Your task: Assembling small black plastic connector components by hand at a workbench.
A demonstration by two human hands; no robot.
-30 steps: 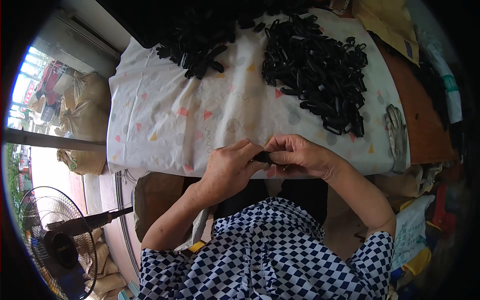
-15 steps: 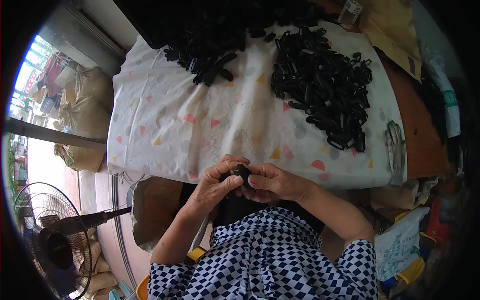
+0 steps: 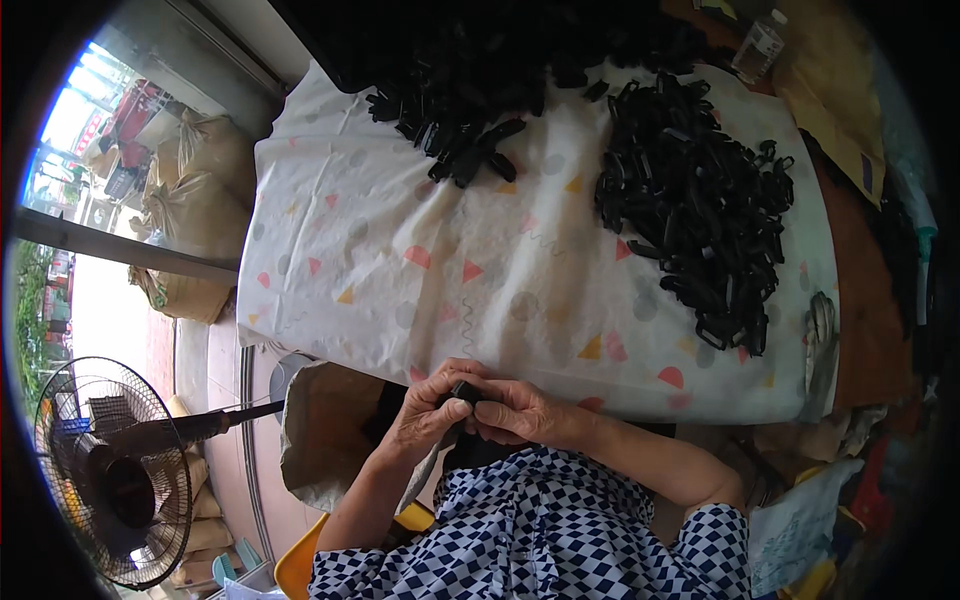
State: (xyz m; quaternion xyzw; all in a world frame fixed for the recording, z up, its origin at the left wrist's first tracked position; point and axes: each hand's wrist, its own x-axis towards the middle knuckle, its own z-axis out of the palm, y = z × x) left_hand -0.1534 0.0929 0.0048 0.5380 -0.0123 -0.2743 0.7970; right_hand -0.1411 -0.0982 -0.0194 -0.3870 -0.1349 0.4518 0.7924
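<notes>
Close to my body, just off the table's near edge, my left hand (image 3: 427, 412) and my right hand (image 3: 522, 411) meet around a small black plastic piece (image 3: 466, 391). Both thumbs press on it from the near side, and the fingers wrap round behind. Most of the piece is hidden by the fingers, so its full shape does not show. Beyond my hands, a heap of similar black plastic pieces (image 3: 700, 215) lies on the right of the patterned white tablecloth (image 3: 400, 300). A larger dark heap (image 3: 470, 110) spreads across the far side.
A pale glove (image 3: 819, 345) lies at the table's right edge. At the far right stands a clear bottle (image 3: 760, 47). An open sack (image 3: 325, 435) is below the table on the left, near a black fan (image 3: 115, 475). Several tied sacks (image 3: 195, 210) are stacked beyond.
The view has swung a little, so the table and heaps sit further right and lower. My hands keep hold of the black piece and have drawn slightly nearer my body.
</notes>
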